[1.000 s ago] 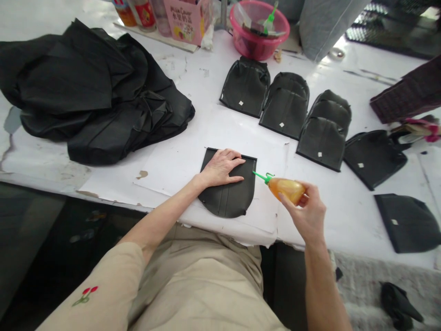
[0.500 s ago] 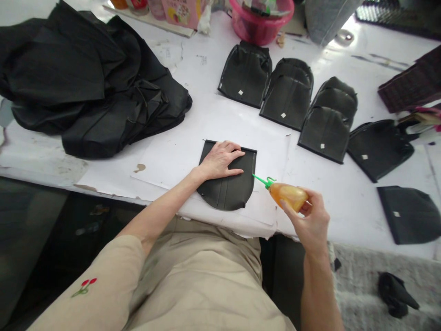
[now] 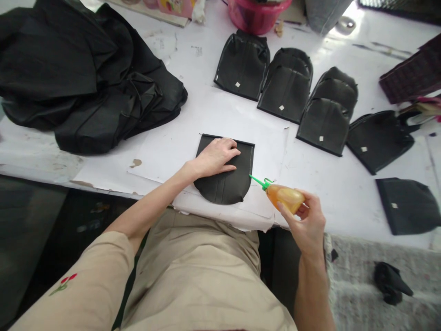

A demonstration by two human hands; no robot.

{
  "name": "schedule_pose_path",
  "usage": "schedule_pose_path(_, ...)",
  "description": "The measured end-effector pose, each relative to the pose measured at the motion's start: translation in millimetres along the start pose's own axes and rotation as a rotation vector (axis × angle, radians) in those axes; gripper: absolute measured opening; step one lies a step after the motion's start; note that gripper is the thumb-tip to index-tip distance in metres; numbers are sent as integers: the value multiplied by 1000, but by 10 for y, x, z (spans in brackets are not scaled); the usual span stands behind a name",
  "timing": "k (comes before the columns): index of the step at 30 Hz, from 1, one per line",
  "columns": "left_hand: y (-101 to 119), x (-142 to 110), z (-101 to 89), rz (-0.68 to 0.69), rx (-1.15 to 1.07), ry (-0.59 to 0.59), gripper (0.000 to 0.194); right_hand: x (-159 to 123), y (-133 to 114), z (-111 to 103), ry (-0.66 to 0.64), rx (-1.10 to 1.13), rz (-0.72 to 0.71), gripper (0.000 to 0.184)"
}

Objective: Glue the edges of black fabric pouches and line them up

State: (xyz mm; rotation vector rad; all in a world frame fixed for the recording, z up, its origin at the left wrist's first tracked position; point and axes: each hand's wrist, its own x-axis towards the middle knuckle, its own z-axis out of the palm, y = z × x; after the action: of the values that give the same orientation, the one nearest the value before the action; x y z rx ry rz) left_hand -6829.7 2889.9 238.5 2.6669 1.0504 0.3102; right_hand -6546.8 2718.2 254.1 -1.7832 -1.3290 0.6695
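A flat black leather piece (image 3: 227, 186) with one rounded end lies on a white paper sheet (image 3: 179, 147) at the table's near edge. My left hand (image 3: 216, 156) rests palm down on it, fingers stretched out flat. My right hand (image 3: 305, 219) grips a small amber glue bottle (image 3: 285, 196) with a green nozzle. The nozzle tip touches the right edge of the black piece.
A row of several finished black pieces (image 3: 285, 89) with small white tags runs across the table to the right. A heap of black fabric (image 3: 82, 78) fills the left side. A pink basin (image 3: 257, 14) stands at the back. The white table (image 3: 344, 184) ends close to my lap.
The nozzle has slid down along the right edge of the black piece toward its rounded end. My left hand stays pressed on the piece. The camera has tilted down slightly.
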Motion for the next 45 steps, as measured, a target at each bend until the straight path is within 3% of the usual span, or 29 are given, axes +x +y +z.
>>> schedule_pose_path(3,217,-137,-63,112,-47,-33,44,-3,17,6,7,-2,-26,58)
schedule_pose_path(7,352,-319,80,204,-166,-30,35,-33,16,-9,12,-11,-48,56)
schedule_pose_path(12,303,-404,226,189,-190,22,27,-101,6,-38,14,1,-45,56)
schedule_pose_path(45,314,-424,222,185,-145,37,24,-544,9,-147,8,52,23,50)
